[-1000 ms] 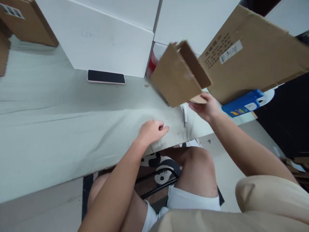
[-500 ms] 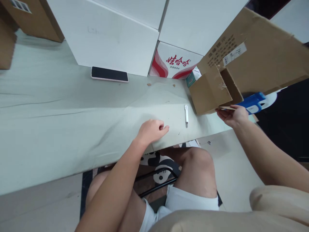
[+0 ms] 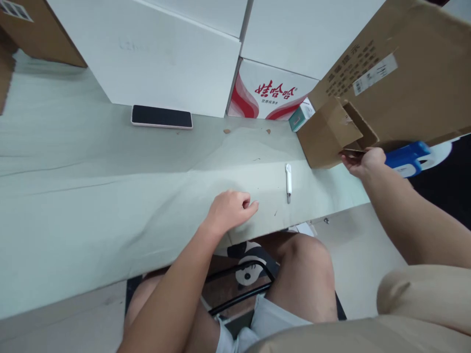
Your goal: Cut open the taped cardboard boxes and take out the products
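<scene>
My left hand (image 3: 232,212) rests on the pale green table, fingers curled into a loose fist and thumb pointing right, with nothing visible in it. To its right lies a white utility knife (image 3: 289,182), apart from the hand. My right hand (image 3: 365,161) reaches to the near edge of a small open cardboard box (image 3: 321,139). Its fingers close around a flap at the box's opening; the fingertips are partly hidden. Behind this hand sits a blue object with a handle (image 3: 406,159), beside a white roll-like thing (image 3: 440,154).
A phone-like black slab (image 3: 162,116) lies before large white boxes (image 3: 172,59). A red-and-white printed carton (image 3: 270,90) stands at the back. Beside it are a small teal-and-white box (image 3: 301,115) and a large cardboard sheet (image 3: 419,73). The table (image 3: 91,211) ends just above my knees.
The view has shifted a little. My right hand has moved slightly up at the box opening, and the flap that showed above its fingers is now less visible. My left hand stays resting.
</scene>
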Tool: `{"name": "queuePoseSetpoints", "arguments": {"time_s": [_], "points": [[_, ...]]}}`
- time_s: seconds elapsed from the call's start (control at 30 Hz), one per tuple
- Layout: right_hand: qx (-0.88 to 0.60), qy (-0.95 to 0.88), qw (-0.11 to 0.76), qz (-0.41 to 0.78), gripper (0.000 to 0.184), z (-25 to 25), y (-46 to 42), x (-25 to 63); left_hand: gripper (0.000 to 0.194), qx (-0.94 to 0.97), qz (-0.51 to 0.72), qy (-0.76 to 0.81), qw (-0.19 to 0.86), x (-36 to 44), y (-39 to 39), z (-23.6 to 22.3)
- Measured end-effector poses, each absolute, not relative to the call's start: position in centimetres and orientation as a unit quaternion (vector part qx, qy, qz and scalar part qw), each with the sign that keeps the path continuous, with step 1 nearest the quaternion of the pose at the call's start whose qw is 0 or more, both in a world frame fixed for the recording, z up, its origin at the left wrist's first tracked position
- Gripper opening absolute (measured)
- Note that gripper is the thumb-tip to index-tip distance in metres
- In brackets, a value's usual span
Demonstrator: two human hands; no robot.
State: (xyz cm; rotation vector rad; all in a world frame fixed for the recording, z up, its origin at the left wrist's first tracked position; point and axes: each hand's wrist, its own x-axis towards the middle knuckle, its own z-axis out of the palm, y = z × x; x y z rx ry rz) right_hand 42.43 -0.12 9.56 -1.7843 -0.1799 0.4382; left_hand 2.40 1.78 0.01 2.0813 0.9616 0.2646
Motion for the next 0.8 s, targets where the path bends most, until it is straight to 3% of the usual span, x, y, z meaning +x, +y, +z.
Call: {"name": "queuePoseSetpoints", "arguments": {"time_s": [0.23,0.4,0.53,0.6,0.7,0.8], "points": [[-0.761,-0.045,0.621,0.184,0.033,8.7,3.4,42.6,0.038,0.823,0.081,0.385,0.409,4.0,2.8,-0.5],[-0.791,-0.091,0.575,0.188,0.041,8.1,7.5,43.7,0.038,0.828,0.069,0.374,0.412,5.1,2.9,-0.9],[-0.831,-0.173,0.470,0.244,0.052,6.7,11.5,44.6,0.038,0.838,0.058,0.363,0.404,5.6,2.7,-1.3],[-0.855,-0.215,0.390,0.266,0.046,4.8,12.9,44.4,0.038,0.840,0.061,0.359,0.402,5.7,2.7,-1.5],[-0.886,-0.285,0.290,0.221,0.032,0.8,13.5,43.3,0.039,0.838,0.070,0.361,0.404,5.6,2.8,-1.8],[-0.890,-0.367,0.233,0.135,0.042,-2.5,12.5,42.0,0.040,0.834,0.075,0.363,0.410,5.4,2.9,-1.7]]}}
